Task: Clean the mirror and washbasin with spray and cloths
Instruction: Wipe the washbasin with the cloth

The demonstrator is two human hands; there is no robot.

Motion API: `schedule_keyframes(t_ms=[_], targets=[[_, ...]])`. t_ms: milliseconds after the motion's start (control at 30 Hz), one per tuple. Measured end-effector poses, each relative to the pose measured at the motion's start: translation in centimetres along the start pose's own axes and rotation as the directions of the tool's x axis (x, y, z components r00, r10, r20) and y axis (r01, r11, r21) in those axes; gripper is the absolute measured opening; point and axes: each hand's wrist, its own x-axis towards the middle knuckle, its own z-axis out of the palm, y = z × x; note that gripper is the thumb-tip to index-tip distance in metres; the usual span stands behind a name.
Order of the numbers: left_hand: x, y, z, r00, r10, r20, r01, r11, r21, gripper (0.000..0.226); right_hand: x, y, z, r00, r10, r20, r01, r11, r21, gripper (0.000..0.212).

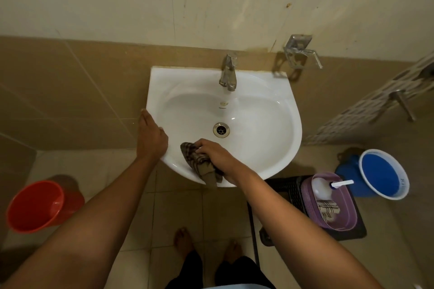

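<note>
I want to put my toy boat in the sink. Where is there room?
The washbasin is bare around the drain and on its right side. The near left is crowded: the right hand grips a cloth and the left hand rests on the rim.

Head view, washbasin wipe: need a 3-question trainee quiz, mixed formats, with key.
1. True or false: the right hand grips the checked cloth against the near inner wall of the washbasin.
2. Multiple choice: the left hand is A) turning the tap, B) resting on the basin's left rim, C) lifting the red bucket.
3. Fill in: the spray bottle lies in a purple ____ on a dark stool to the right, with a second checked cloth beside it.

Key: 1 true; 2 B; 3 basket.
</note>
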Motion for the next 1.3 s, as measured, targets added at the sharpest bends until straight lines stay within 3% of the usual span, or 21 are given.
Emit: schedule_keyframes(t_ms=[67,200,300,367,433,500,567,600,667,700,767,833,933,1033,1300], targets=[[0.1,0.1,-0.1,1.000,-0.012,0.022,0.012,1.000,0.006,0.073,-1.3,0.7,-1.1,1.000,0.016,-0.010,-0.013,0.964,0.267,0.017],[0.2,0.6,-0.4,0.996,-0.056,0.075,0.053,0.998,0.038,0.088,-3.3,1.3,-3.7,0.999,-0.042,0.026,0.012,0.721,0.693,0.030],[-1.8,3.1,-0.8,1.000,-0.025,0.004,0.025,0.999,-0.022,0.088,-5.0,0.7,-5.3,0.997,-0.079,0.019,0.035,0.625,0.780,0.050],[-4.4,5.9,-0.6,1.000,0.011,-0.023,-0.014,0.990,-0.138,0.082,-6.1,0.1,-6.1,0.994,-0.103,-0.024,0.085,0.648,0.756,0.052],[-7.0,8.6,-0.2,0.999,0.029,0.035,-0.020,0.967,-0.255,0.073,-6.9,-0.3,-6.9,0.987,-0.141,-0.071,0.149,0.684,0.714,0.048],[-9.9,11.6,-0.4,0.974,0.001,0.225,0.116,0.855,-0.505,0.057,-7.8,-0.6,-7.8,0.978,-0.178,-0.111,0.203,0.662,0.721,0.042],[-13.2,14.3,-0.8,0.851,0.112,0.513,0.370,0.565,-0.738,0.065,-9.0,-0.5,-9.0,0.971,-0.198,-0.137,0.232,0.618,0.751,0.038],[-14.5,15.0,-0.9,0.785,0.185,0.591,0.465,0.456,-0.759,0.077,-9.6,-0.4,-9.6,0.970,-0.194,-0.149,0.238,0.604,0.761,0.035],[-16.2,16.1,-0.6,0.735,0.267,0.623,0.523,0.362,-0.772,0.082,-10.7,0.1,-10.6,0.967,-0.191,-0.167,0.249,0.600,0.760,0.033],[-17.0,16.7,-0.2,0.747,0.286,0.600,0.490,0.373,-0.788,0.071,-11.3,0.5,-11.1,0.965,-0.194,-0.175,0.258,0.611,0.748,0.033],[-18.0,18.0,0.5,0.782,0.313,0.538,0.337,0.514,-0.789,0.045,-12.6,1.4,-12.2,0.960,-0.197,-0.200,0.280,0.633,0.721,0.036],[-18.5,19.3,1.2,0.826,0.287,0.486,0.227,0.620,-0.752,0.034,-13.6,2.4,-13.3,0.951,-0.205,-0.232,0.309,0.659,0.686,0.037],[-19.5,20.5,2.2,0.858,0.265,0.441,0.181,0.645,-0.742,0.028,-15.0,4.0,-15.4,0.935,-0.206,-0.288,0.337,0.768,0.544,0.034],[-20.1,21.5,3.1,0.834,0.273,0.479,0.193,0.670,-0.717,0.025,-15.9,5.7,-17.4,0.923,-0.163,-0.350,0.312,0.848,0.428,0.025],[-19.2,24.4,6.3,0.724,0.361,0.587,0.202,0.703,-0.682,0.033,-17.7,9.4,-22.0,0.912,-0.167,-0.374,0.310,0.878,0.365,0.048]])
